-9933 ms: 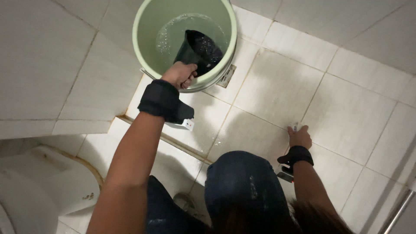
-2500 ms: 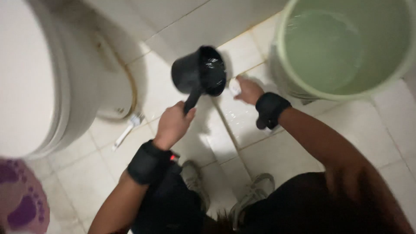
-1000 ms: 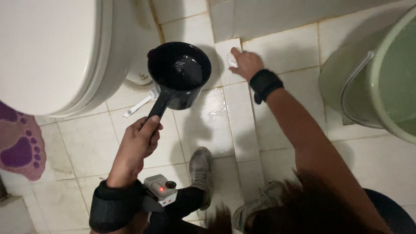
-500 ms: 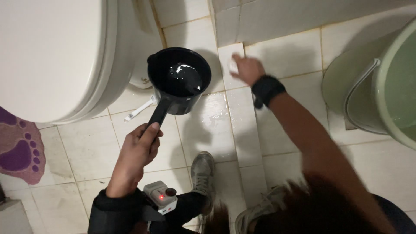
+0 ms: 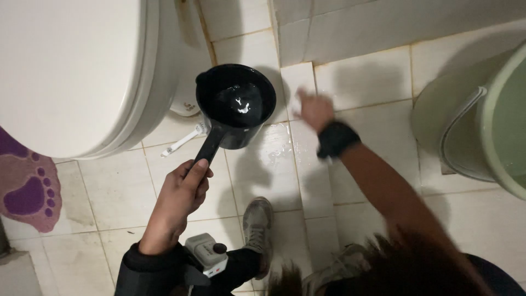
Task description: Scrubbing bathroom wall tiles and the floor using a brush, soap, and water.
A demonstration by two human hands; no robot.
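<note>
- Head view looked straight down at a tiled bathroom floor point(image 5: 120, 186).
- Left hand point(image 5: 178, 200) was closed round the handle of a black dipper point(image 5: 235, 104); fingers wrapped the grip, thumb on top.
- Dipper sat level above the floor, just beside the toilet point(image 5: 71, 71), with water glinting inside.
- Right hand point(image 5: 313, 108) was pressed low on the floor tiles by the wall base, to the right of the dipper; it was blurred, so whether its fingers were open or closed could not be told.
- Both wrists wore black bands.
- Wet patch point(image 5: 274, 151) shone on the tiles under the dipper.
- White toothbrush point(image 5: 183, 140) lay on the floor at the toilet base.
- Green bucket point(image 5: 493, 120) stood at the right edge, well apart from the dipper.
- Purple mat point(image 5: 24, 192) lay at the left edge.
- Grey shoe point(image 5: 257, 222) was planted on the floor below the dipper.
</note>
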